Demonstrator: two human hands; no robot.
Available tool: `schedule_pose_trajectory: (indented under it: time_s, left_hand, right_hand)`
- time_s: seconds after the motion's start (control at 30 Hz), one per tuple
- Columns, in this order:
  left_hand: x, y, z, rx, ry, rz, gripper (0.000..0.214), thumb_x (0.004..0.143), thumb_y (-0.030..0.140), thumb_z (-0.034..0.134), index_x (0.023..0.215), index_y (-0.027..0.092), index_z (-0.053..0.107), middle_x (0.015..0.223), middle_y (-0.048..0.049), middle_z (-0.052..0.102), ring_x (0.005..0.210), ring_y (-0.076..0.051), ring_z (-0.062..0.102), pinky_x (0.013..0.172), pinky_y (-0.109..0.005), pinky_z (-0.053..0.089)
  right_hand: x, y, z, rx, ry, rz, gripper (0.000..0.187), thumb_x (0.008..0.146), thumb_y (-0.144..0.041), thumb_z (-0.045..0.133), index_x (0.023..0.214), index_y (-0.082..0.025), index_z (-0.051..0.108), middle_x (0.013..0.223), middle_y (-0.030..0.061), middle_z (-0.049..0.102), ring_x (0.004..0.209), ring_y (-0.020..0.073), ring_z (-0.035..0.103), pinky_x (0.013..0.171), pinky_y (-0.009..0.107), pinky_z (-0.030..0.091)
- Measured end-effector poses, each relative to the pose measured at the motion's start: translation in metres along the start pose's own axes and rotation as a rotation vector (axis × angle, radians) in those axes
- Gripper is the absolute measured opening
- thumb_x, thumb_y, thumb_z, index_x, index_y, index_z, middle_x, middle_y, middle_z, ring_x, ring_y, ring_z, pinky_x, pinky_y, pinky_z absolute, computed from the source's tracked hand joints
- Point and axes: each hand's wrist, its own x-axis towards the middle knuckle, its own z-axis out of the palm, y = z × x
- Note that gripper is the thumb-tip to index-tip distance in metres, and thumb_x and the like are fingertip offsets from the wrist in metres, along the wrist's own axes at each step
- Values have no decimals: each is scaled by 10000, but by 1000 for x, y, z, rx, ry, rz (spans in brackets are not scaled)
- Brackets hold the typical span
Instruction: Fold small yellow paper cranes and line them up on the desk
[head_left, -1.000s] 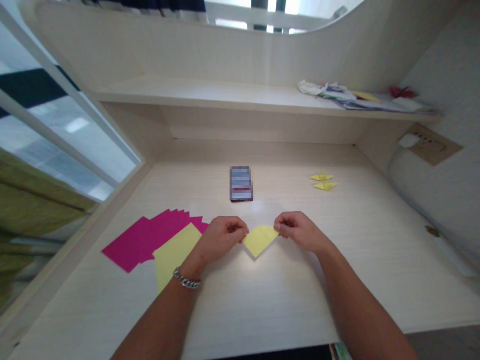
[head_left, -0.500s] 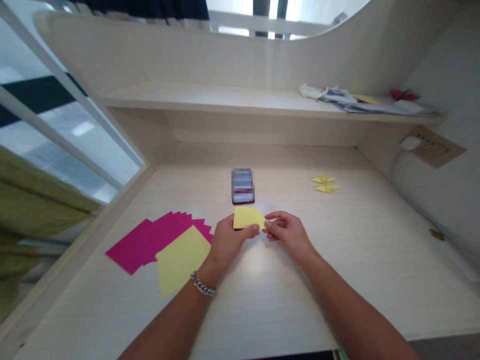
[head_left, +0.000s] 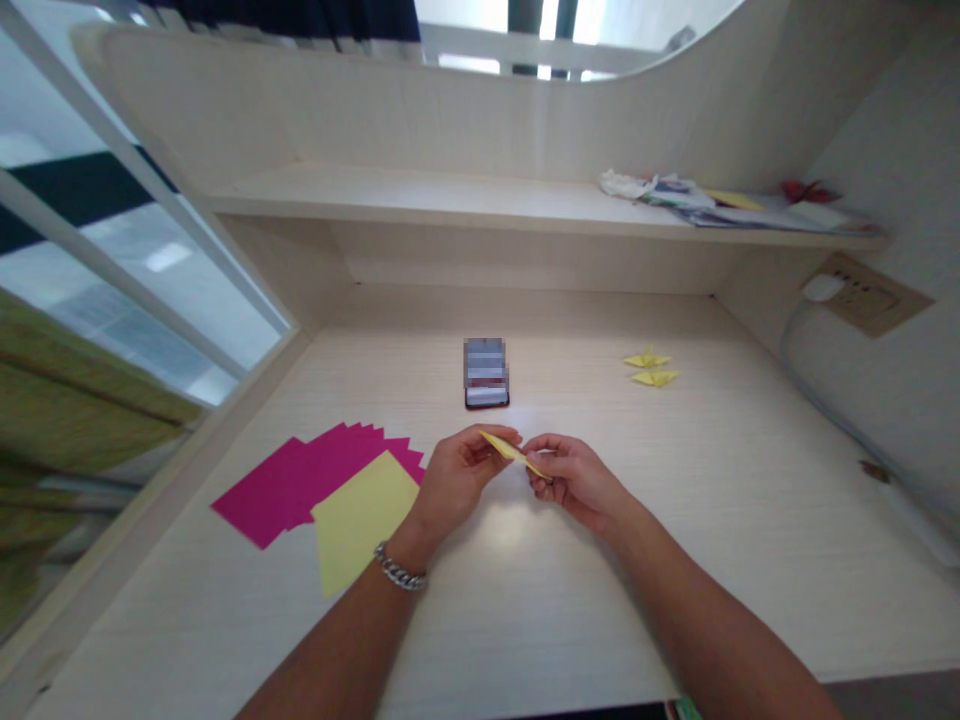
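Observation:
A small folded piece of yellow paper (head_left: 504, 446) is held between my two hands above the desk, turned nearly edge-on to me. My left hand (head_left: 459, 475) grips its left part with thumb and fingers. The right end is pinched by my right hand (head_left: 574, 480), its fingertips partly hidden behind the paper. A flat yellow sheet (head_left: 364, 520) lies left of my left hand, overlapping a fan of magenta sheets (head_left: 300, 485). Just beyond my hands lies a phone (head_left: 487, 374) with a lit, blurred screen.
Two folded yellow paper figures (head_left: 654, 378) rest at the desk's right. Papers and plastic (head_left: 697, 198) lie on the shelf (head_left: 465, 200) above. A plug and cable (head_left: 823, 288) hang from the socket on the right wall. The desk's raised left edge (head_left: 150, 510) borders a window.
The folded yellow paper has tilted from showing its broad face to lying nearly edge-on. My right fingers have shifted slightly along it, and my left hand has turned a little.

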Motion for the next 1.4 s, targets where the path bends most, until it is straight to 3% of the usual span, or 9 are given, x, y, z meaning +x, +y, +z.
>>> schedule_pose_trajectory:
  time_s: [0.13, 0.27, 0.4, 0.57, 0.87, 0.97, 1.13, 1.23, 1.4]
  left_hand:
    - [0, 0, -3, 37, 23, -59, 193, 723, 295, 678, 845, 146, 688, 814, -66, 728, 760, -191, 662, 749, -345, 533]
    - [0, 0, -8, 100, -69, -146, 194, 729, 287, 666, 862, 155, 718, 810, -64, 733, 690, -172, 650, 678, -314, 526]
    - [0, 0, -9, 183, -175, -173, 170, 743, 266, 641, 850, 171, 735, 735, -43, 726, 663, -170, 640, 641, -302, 517]
    - [-1, 2, -9, 172, -109, -202, 204, 718, 257, 670, 889, 165, 734, 784, -70, 737, 660, -171, 648, 632, -306, 533]
    - [-1, 3, -17, 150, -165, -187, 226, 735, 222, 660, 940, 160, 730, 897, -88, 740, 773, -186, 669, 748, -336, 530]
    - [-1, 3, -17, 130, -174, -167, 244, 728, 206, 666, 960, 163, 725, 895, -82, 738, 784, -186, 664, 755, -334, 527]
    - [-1, 1, -15, 44, -54, -173, 151, 696, 205, 699, 836, 163, 737, 784, -60, 730, 713, -168, 652, 702, -311, 538]
    - [-1, 1, -15, -52, -44, -167, 110, 690, 192, 699, 793, 174, 731, 743, -38, 719, 701, -164, 652, 694, -308, 540]
    - [-1, 4, -17, 162, -52, -91, 105, 704, 177, 676, 786, 177, 742, 742, -38, 723, 691, -152, 639, 668, -267, 516]
  right_hand:
    - [2, 0, -3, -104, -5, -4, 301, 612, -310, 766, 816, -154, 610, 716, 36, 649, 606, 124, 584, 588, 249, 448]
    - [5, -6, -11, -240, 119, -205, 363, 742, -510, 635, 855, -165, 625, 828, 59, 665, 688, 143, 615, 630, 274, 476]
    - [5, -9, -17, -435, 108, -316, 339, 711, -450, 693, 887, -164, 644, 738, 31, 663, 622, 129, 600, 602, 267, 482]
    - [5, -7, -22, -533, 106, -238, 314, 707, -432, 698, 796, -136, 642, 617, 22, 653, 547, 126, 605, 571, 274, 498]
    - [0, -9, -21, -485, -19, -199, 291, 722, -376, 702, 876, -131, 671, 667, 43, 685, 578, 132, 632, 585, 275, 517]
    - [0, -8, -20, -435, -2, -201, 311, 714, -361, 707, 925, -132, 705, 689, 51, 697, 574, 128, 631, 588, 277, 522]
    - [0, -6, -19, -266, -35, -160, 343, 662, -309, 754, 963, -147, 727, 670, 66, 713, 590, 153, 660, 657, 324, 546]
    - [-3, -7, -20, -205, -76, -137, 329, 656, -283, 762, 955, -149, 731, 678, 78, 718, 605, 169, 673, 688, 350, 548]
    - [-7, -13, -21, -307, -104, -158, 335, 704, -365, 725, 956, -146, 730, 780, 104, 727, 706, 191, 683, 730, 357, 534]
